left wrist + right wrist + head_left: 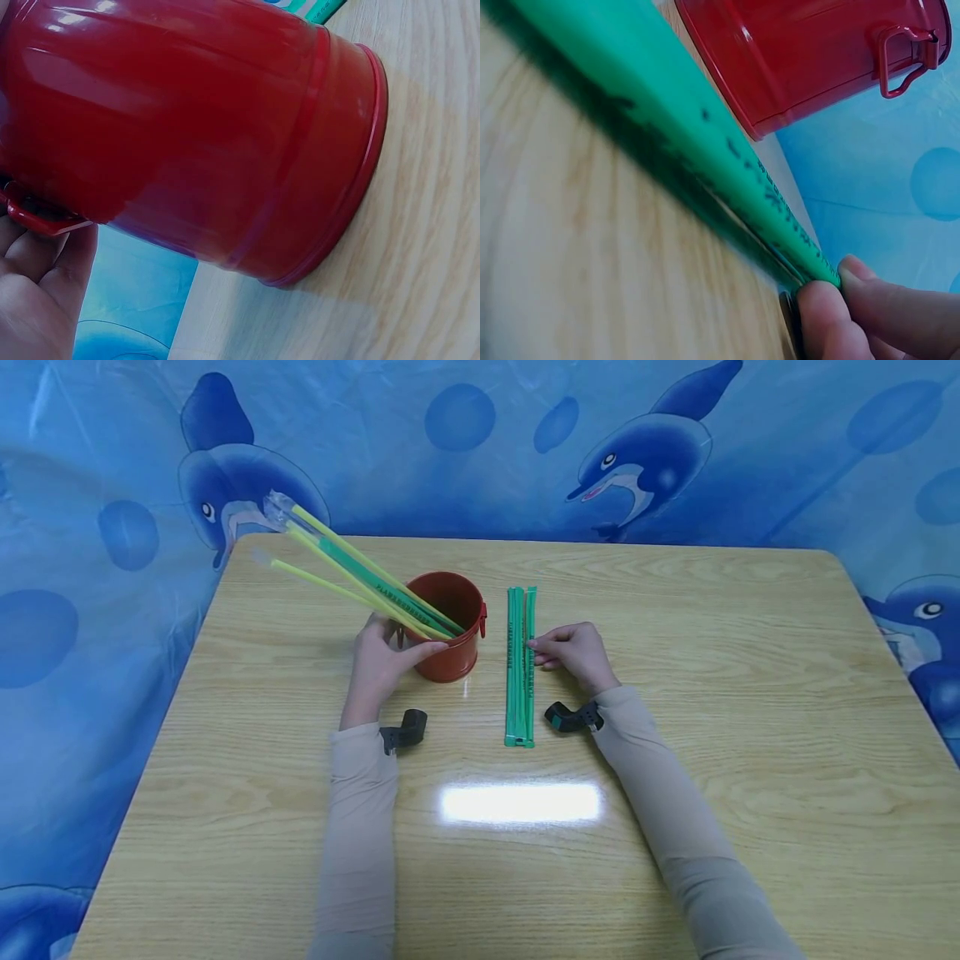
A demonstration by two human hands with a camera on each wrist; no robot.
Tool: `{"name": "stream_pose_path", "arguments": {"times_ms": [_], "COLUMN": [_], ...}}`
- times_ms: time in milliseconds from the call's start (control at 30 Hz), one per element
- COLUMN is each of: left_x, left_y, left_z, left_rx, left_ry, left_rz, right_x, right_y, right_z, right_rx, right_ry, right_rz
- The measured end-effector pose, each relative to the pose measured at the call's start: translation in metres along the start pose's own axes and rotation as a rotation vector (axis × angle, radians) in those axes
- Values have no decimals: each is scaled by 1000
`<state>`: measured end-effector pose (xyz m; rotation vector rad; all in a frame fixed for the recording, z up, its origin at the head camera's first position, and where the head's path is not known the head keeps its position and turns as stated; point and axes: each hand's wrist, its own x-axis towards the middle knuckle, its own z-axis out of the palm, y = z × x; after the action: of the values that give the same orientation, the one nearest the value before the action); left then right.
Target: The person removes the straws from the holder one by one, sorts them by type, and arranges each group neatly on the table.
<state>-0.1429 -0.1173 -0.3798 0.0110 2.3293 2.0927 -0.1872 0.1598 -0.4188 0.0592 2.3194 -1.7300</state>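
Note:
A red bucket (447, 667) stands left of the table's middle, its mouth tilted toward the back in the head view. My left hand (377, 664) holds it at the left side, thumb along the rim and fingers by the side handle (46, 219). Yellow straws in clear wrap (324, 583) and green wrapped straws (390, 595) lean out of it toward the upper left. Right of the bucket, several green wrapped straws (515, 668) with dark print lie side by side. With thumb and forefinger, my right hand (576, 652) pinches the rightmost green straw (697, 120).
The wooden table (750, 735) reaches well out to both sides. Behind it hangs a blue dolphin-print sheet (510, 485). A black wrist camera (405, 729) sits on the left wrist, another camera (572, 718) on the right. A bright light reflection shows near the front.

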Motion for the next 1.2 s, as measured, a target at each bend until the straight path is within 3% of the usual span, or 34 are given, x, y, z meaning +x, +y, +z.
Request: {"name": "stream_pose_path", "arguments": {"times_ms": [500, 1200], "left_x": [0, 1], "left_y": [-1, -1], "left_z": [0, -1], "left_rx": [12, 20], "left_ry": [5, 2], "left_rz": [39, 23], "right_x": [1, -2], "right_y": [-1, -2], "right_z": [0, 1], "right_rx": [14, 17], "right_ry": [-16, -2], "right_rz": [9, -9]}}
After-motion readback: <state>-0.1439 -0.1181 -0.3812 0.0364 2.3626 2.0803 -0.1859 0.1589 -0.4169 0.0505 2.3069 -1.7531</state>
